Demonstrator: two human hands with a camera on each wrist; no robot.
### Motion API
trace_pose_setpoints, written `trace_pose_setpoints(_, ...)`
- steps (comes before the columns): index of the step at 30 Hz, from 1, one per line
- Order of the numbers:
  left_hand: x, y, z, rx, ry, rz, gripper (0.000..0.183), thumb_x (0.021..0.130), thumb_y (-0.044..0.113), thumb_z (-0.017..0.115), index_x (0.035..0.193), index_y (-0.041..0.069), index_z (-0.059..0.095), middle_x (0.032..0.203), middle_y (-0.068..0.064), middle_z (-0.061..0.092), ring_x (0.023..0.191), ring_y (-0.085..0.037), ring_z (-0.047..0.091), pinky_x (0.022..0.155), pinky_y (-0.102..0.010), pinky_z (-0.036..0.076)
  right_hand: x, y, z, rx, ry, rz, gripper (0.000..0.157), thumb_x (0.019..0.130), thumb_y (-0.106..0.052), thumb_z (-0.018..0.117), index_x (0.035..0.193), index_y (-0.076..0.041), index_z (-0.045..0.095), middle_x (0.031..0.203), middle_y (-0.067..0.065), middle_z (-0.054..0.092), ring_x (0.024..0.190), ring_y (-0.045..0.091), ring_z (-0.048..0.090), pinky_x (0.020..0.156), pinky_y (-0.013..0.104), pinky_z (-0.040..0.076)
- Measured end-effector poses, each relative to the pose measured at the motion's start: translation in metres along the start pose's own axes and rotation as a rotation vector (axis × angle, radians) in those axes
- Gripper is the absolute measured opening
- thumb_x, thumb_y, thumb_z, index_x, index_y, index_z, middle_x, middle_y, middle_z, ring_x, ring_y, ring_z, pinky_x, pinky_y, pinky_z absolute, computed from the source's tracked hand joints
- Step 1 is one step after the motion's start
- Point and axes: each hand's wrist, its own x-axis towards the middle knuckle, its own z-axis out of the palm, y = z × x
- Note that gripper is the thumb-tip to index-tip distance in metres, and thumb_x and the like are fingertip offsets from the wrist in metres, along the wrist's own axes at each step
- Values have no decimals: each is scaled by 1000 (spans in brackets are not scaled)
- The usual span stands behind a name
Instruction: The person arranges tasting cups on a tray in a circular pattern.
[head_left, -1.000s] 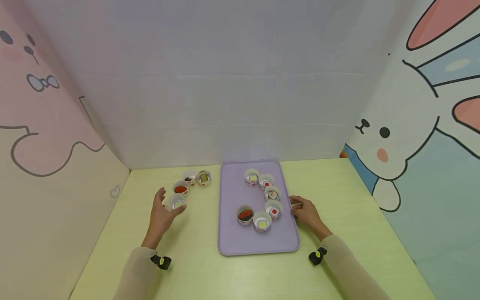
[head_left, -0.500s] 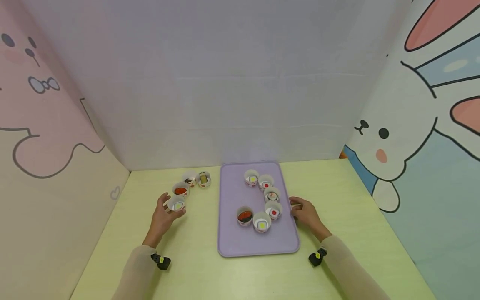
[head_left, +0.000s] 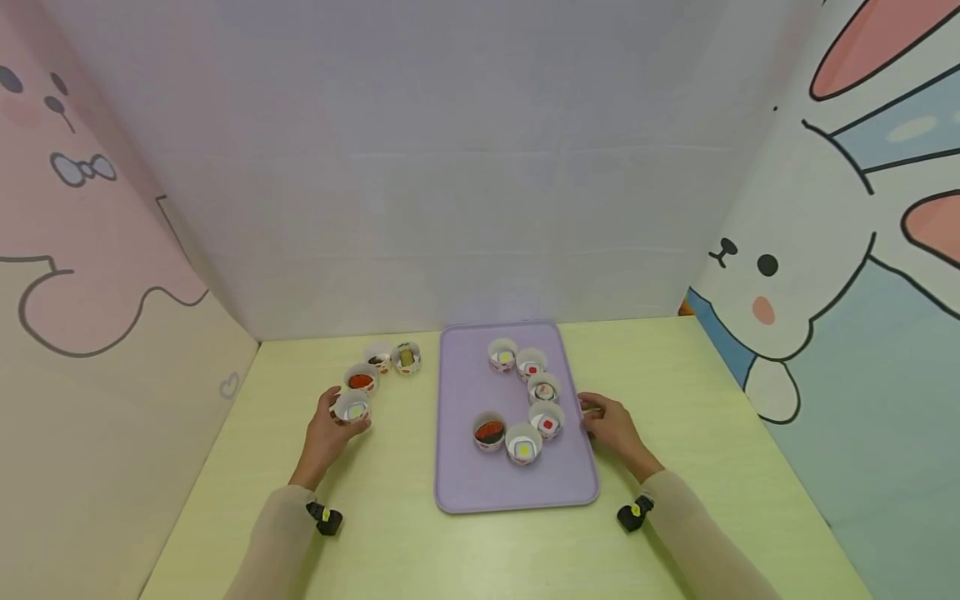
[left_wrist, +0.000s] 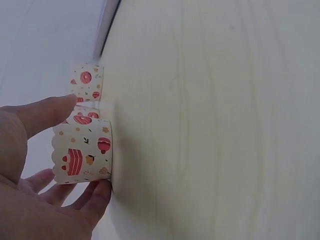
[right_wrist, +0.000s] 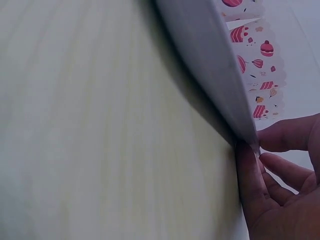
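My left hand (head_left: pixel 322 437) grips a white paper baking cup (head_left: pixel 352 407), a small sushi-like piece with a yellow-green square inside it. In the left wrist view my fingers lie under the side of the printed cup (left_wrist: pixel 82 155), and the thumb (left_wrist: pixel 52 112) reaches across its other side. At the right edge of the lilac tray (head_left: pixel 468 483), my right hand (head_left: pixel 615 429) pinches the rim. Thumb and fingertips meet on the tray rim (right_wrist: pixel 207 65) in the right wrist view.
Beyond the gripped cup stand a cup with an orange-red piece (head_left: pixel 362 379), one with a dark piece (head_left: pixel 378 358) and one with a yellowish piece (head_left: pixel 407 358). Several filled cups (head_left: pixel 543 389) form a curve on the tray. A pale wall (head_left: pixel 480 208) bounds the yellow table (head_left: pixel 390 533).
My left fingers have closed in around the near cup, which has shifted very slightly. The right hand stays at the tray rim.
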Motion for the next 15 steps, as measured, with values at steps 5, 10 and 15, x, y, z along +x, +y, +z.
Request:
trace_pose_setpoints(5,1,0,0,43,25,13,90,87,22,73,155,8,16,152,-27,32,128,-42,48,100,-54,48,1,0,0,-4,0,3,51,85,2,60,136,0,56,120,21,64,95,23,65,70,25,54)
trace_pose_setpoints(10,0,1,1,75,46,34,84,87,22,73,152,6,24,145,-28,41,119,-41,55,93,-50,52,2,2,0,-15,8,1,50,85,2,61,134,1,57,117,19,65,94,23,64,72,26,53)
trace_pose_setpoints(15,-1,1,2,82,62,46,79,86,21,74,149,4,29,141,-27,45,112,-39,59,86,-44,54,2,2,1,-18,9,1,50,84,2,61,134,1,57,116,19,65,96,24,65,72,26,54)
